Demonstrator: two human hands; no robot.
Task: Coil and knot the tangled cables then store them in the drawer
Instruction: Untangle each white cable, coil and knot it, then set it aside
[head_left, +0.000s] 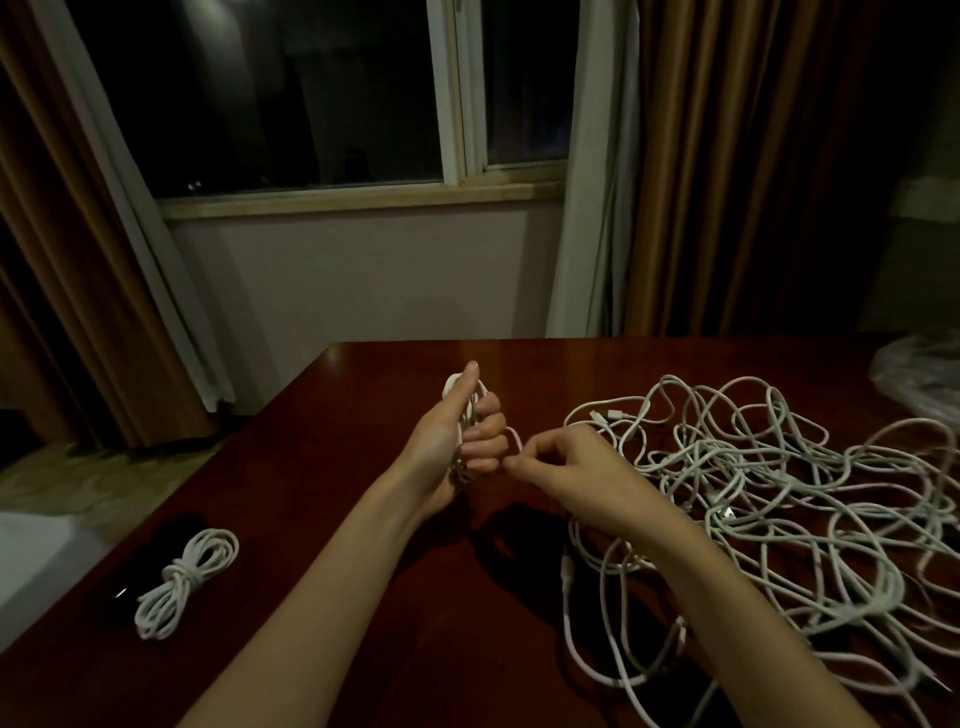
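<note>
My left hand (457, 441) grips a coiled white cable (464, 415) upright above the dark red table (363, 597), thumb pointing up along the bundle. My right hand (566, 467) pinches the loose end of that same cable right beside the left fingers. A big tangle of white cables (769, 499) sprawls over the right half of the table, some strands running under my right forearm. One coiled and knotted white cable (184, 582) lies on the table at the near left. No drawer is in view.
A dark flat object (137, 577) lies under the knotted coil near the table's left edge. A clear plastic bag (919, 374) sits at the far right. Beyond the table are a window (311, 104) and brown curtains (727, 182).
</note>
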